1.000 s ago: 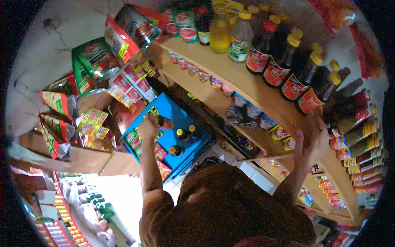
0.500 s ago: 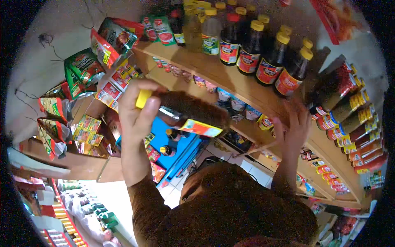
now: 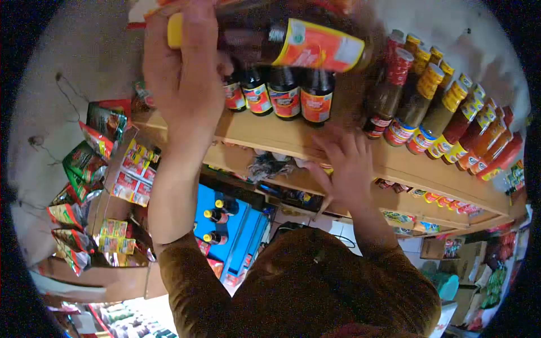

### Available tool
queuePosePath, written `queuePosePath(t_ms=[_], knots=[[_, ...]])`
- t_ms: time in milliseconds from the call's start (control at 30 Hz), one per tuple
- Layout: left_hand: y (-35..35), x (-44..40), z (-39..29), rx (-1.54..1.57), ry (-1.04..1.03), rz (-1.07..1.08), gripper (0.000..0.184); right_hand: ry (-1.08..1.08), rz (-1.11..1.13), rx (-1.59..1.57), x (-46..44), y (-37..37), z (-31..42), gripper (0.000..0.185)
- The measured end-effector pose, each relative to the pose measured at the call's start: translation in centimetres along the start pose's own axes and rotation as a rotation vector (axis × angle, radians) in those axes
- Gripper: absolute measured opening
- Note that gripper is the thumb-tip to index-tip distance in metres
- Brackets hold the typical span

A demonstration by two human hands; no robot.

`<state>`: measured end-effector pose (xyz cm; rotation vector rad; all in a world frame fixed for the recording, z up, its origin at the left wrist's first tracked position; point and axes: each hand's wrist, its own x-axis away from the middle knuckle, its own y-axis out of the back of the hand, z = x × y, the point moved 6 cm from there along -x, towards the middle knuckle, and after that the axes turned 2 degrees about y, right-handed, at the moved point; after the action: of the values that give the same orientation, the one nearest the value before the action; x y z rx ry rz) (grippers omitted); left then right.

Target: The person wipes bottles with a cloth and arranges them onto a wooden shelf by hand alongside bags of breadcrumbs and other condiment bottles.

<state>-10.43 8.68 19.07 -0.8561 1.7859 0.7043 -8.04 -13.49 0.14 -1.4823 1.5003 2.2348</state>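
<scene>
My left hand is raised high, closed round the neck end of a sauce bottle with a yellow cap and a red-and-yellow label. The bottle lies nearly level in the air, its base pointing right. Behind and below it, several dark sauce bottles with similar labels stand along the wooden shelf, their tops partly hidden. My right hand rests at the shelf's front edge with fingers spread, just right of the last dark bottle, holding nothing.
To the right stands a close row of sauce bottles in several colours. Snack and seasoning packets hang at the left. Below, three yellow-capped bottles stand on a blue surface. Cardboard boxes sit at the lower right.
My left hand has lifted the sauce bottle up and toward the shelf. My right hand stays open by the shelf edge. The camera's view has shifted to the right.
</scene>
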Motion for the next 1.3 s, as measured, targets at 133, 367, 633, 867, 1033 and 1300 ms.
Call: queuePosePath(t_ms=[133,367,633,867,1033,1300], knots=[[-3.6,-1.6,1.0,-0.239,-0.283,-0.070,0.035,-0.014,0.068,-0.054,0.1,0.0,-0.1,0.053],[-11.8,-3.6,-3.4,0.056,-0.400,0.262,0.037,0.013,0.062,-0.094,-0.5,0.4,-0.2,0.055],[-21.1,-5.5,-1.6,-0.283,-0.314,0.672,0.043,-0.019,0.092,-0.145,-0.5,0.3,-0.5,0.056],[-31.7,-4.7,7.3,-0.486,-0.446,1.013,0.042,-0.020,0.014,-0.223,-0.9,0.8,-0.9,0.054],[-32.2,-4.8,9.0,-0.508,-0.379,1.114,0.045,-0.049,-0.019,-0.244,-0.8,0.8,-1.1,0.053],[-31.5,-4.8,9.4,-0.484,-0.336,1.154,0.050,-0.048,0.008,-0.176,-1.0,0.4,-0.9,0.052]])
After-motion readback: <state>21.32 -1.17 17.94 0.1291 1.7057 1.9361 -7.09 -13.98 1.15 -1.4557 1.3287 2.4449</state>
